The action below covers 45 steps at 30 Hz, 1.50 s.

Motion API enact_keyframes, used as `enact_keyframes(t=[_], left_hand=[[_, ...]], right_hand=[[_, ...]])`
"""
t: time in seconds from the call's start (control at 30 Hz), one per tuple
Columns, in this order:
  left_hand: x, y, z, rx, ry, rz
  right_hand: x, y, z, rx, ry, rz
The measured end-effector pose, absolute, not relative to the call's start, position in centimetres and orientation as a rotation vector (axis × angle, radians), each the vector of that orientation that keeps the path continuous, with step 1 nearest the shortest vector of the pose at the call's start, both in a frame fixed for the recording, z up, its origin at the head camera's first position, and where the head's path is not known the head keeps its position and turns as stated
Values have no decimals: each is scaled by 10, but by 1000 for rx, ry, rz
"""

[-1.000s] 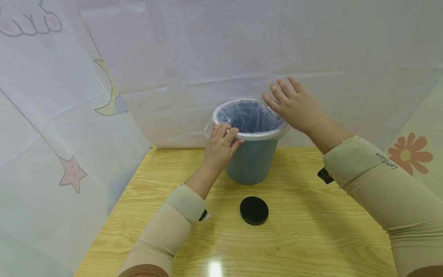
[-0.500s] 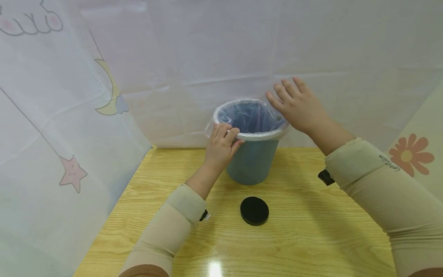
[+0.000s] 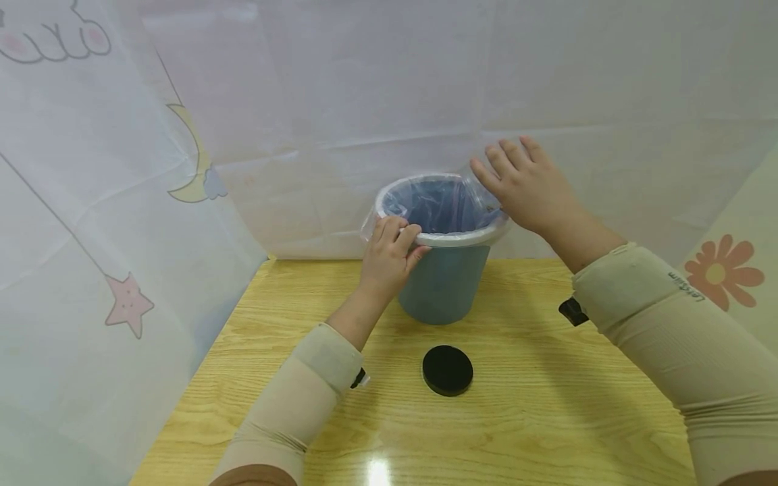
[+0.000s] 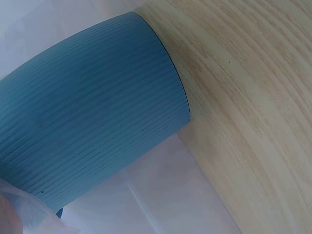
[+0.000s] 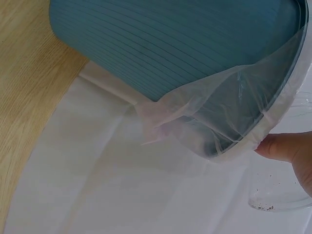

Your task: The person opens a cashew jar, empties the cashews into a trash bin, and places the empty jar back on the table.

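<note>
Holding: my left hand curls its fingers over the near-left rim of the blue bin, thumb against the outside wall, so it grips the bin.
Bin's place: it stands upright at the far end of the wooden table, close to the white sheet behind it, its long axis vertical and its mouth facing up.
Right hand: my right hand hovers at the far-right rim, palm down, fingers spread and fairly straight.
Jar: the right wrist view shows a clear jar just outside the rim, with my thumb against its wall. I cannot tell whether the hand truly grips it.
Key relation: the bin's mouth lies just left of and below my right hand, with the jar right beside the rim. The left hand is on the bin itself, so it is the nearer one.
Inside the bin: a thin clear liner is folded over the rim. Its loose edge hangs down the outside, and I see nothing else in it from here.
Inside the jar: a few dark specks at one end, otherwise nothing I can make out.
Elsewhere: a round black lid lies flat on the table, near of the bin and apart from both hands.
</note>
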<state>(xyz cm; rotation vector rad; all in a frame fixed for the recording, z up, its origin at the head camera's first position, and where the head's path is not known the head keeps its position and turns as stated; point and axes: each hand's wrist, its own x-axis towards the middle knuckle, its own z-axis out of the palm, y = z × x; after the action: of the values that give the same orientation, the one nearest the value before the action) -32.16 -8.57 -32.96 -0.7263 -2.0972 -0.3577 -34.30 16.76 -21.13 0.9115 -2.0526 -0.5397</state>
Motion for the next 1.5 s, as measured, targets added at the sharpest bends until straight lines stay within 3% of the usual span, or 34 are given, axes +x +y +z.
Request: enact_keyframes(t=[0.73,1.5], left_hand=[[-322,-84,-330,-732,-2069,-342],[-323,-85,-330,-711,-2091,-324]], right_hand=[[-336,175,-205,784,-2332,-565],[-335,186,-210,650,-2418,-271]])
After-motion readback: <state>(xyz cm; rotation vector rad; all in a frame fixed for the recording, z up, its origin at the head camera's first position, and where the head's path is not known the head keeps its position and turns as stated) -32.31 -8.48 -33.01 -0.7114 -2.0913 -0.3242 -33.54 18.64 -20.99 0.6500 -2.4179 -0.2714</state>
